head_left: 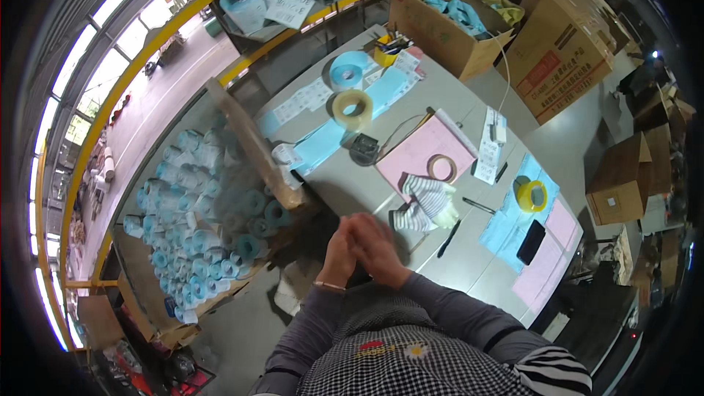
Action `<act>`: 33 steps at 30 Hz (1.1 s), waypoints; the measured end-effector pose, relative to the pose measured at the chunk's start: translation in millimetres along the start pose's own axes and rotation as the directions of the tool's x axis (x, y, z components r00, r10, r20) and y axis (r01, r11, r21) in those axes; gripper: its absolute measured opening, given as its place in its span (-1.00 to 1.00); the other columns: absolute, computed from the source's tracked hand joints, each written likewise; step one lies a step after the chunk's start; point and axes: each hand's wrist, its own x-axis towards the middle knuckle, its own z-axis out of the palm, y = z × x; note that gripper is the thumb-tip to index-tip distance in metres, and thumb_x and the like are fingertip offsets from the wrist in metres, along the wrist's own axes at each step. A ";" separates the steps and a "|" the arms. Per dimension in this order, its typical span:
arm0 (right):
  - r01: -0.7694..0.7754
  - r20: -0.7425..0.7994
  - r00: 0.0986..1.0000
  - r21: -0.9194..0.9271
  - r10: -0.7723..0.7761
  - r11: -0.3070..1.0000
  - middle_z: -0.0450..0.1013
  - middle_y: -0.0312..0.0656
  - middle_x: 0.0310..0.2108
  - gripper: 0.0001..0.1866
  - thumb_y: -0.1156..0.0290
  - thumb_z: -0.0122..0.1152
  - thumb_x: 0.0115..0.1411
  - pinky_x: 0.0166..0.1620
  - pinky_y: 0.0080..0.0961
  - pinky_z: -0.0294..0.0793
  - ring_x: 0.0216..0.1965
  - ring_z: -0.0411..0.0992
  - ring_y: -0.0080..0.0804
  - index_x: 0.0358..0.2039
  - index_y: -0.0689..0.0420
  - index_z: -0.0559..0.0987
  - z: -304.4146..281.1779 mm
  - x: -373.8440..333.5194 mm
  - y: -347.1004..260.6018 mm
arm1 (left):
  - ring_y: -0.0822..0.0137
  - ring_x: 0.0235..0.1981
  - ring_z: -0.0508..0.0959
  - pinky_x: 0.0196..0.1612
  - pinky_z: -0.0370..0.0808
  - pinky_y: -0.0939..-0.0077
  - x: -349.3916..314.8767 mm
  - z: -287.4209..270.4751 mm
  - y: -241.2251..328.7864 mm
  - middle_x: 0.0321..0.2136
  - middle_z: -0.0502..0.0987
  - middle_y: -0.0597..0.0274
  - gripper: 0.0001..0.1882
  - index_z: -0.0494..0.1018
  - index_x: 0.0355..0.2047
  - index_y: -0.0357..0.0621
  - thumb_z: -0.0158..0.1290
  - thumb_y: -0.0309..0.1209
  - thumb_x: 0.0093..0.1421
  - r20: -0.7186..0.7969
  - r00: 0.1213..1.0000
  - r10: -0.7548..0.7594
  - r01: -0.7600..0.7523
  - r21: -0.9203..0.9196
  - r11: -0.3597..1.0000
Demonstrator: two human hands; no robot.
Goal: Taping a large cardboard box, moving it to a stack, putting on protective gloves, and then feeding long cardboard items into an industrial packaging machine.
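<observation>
My left hand [338, 254] and my right hand [381, 251] are pressed together in front of my apron, at the table's near edge. Their fingers are closed against each other, and no object shows in either one. The palms are hidden. Just right of them on the table lies a pair of striped knit gloves [427, 202] with pale fingers. Beyond the gloves, a brown tape roll [441, 168] rests on a pink sheet [418, 148]. A black pen [449, 239] lies beside the gloves.
Many pale-blue label rolls [194, 227] fill a bin at left, behind a cardboard edge [257, 143]. Tape rolls, including a yellow one [532, 196], and a phone [531, 242] lie on the table. Cardboard boxes [561, 55] stand at the far right.
</observation>
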 end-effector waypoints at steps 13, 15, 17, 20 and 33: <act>-0.341 -0.340 0.562 0.735 0.754 0.586 0.51 -0.17 -0.12 -0.79 0.54 0.17 0.26 -0.25 -0.59 0.51 -0.19 0.50 -0.50 -0.08 0.20 0.53 -66.7 -126.2 90.2 | 0.22 -0.51 0.62 -0.36 0.50 0.36 133.1 146.1 -47.2 -0.59 0.60 0.04 -0.67 0.60 -0.47 -0.31 0.30 -0.23 -0.02 0.127 0.891 -0.435 0.423 0.112 0.899; -0.251 -0.364 0.506 0.806 0.782 0.537 0.53 -0.27 -0.28 -0.80 0.50 0.19 0.27 -0.23 -0.62 0.45 -0.27 0.45 -0.59 -0.10 0.21 0.53 -65.3 -120.5 94.1 | 0.19 -0.53 0.60 -0.38 0.49 0.36 126.7 144.0 -28.8 -0.58 0.59 0.04 -0.71 0.57 -0.53 -0.27 0.32 -0.27 -0.06 0.167 0.940 -0.297 0.274 0.148 0.950; -0.253 -0.368 0.468 0.816 0.804 0.521 0.50 -0.30 -0.24 -0.81 0.53 0.16 0.30 -0.07 -0.59 0.43 -0.20 0.45 -0.58 -0.08 0.25 0.50 -74.3 -114.9 96.6 | 0.14 -0.48 0.59 -0.38 0.48 0.32 107.0 157.4 32.8 -0.52 0.58 0.08 -0.76 0.54 -0.42 -0.23 0.30 -0.35 -0.02 0.046 0.994 -0.100 0.096 0.085 0.992; -0.119 -0.369 0.440 0.879 0.818 0.461 0.48 -0.30 -0.28 -0.82 0.49 0.18 0.29 -0.14 -0.61 0.44 -0.24 0.44 -0.59 -0.11 0.22 0.48 -81.6 -95.0 88.0 | 0.04 -0.05 0.48 0.03 0.36 0.19 72.8 146.3 118.4 -0.30 0.57 0.14 -0.77 0.53 -0.37 -0.12 0.19 -0.58 -0.11 0.182 0.928 0.326 -0.367 0.277 0.888; -0.090 -0.288 0.574 0.908 0.766 0.409 0.43 -0.38 -0.45 -0.96 0.61 0.12 0.26 -0.29 -0.65 0.38 -0.41 0.37 -0.67 -0.28 0.21 0.49 -25.8 -75.4 -15.6 | -0.04 -0.45 0.63 -0.44 0.47 0.21 -10.8 50.0 68.3 -0.54 0.58 -0.08 -0.82 0.57 -0.28 -0.18 -0.02 -0.47 0.19 0.476 0.870 -0.127 -0.140 0.486 0.863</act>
